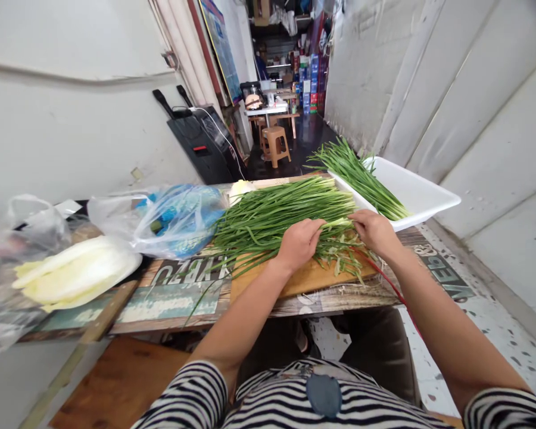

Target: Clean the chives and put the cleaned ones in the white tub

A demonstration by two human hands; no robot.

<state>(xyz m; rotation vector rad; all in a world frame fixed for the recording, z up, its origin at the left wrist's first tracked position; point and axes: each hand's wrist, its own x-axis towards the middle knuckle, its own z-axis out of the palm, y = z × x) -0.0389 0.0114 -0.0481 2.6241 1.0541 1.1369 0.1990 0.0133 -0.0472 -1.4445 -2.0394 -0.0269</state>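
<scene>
A big pile of green chives (286,208) lies across a wooden cutting board (263,280), pale stem ends to the right. At its near edge, my left hand (300,243) is closed around a few chive stems. My right hand (375,231) pinches at the pale ends of those stems, fingertips together. Loose pale trimmings (342,259) lie on the board below and between my hands. Behind my right hand, a white plastic tray (429,190) holds another bunch of chives (361,179), whose leaves hang over its far left side.
Left on the table are a napa cabbage (83,271), a clear bag with blue contents (178,217) and other plastic bags (40,217). A red cord (395,288) runs beside my right forearm. A brown stool (276,146) stands farther back.
</scene>
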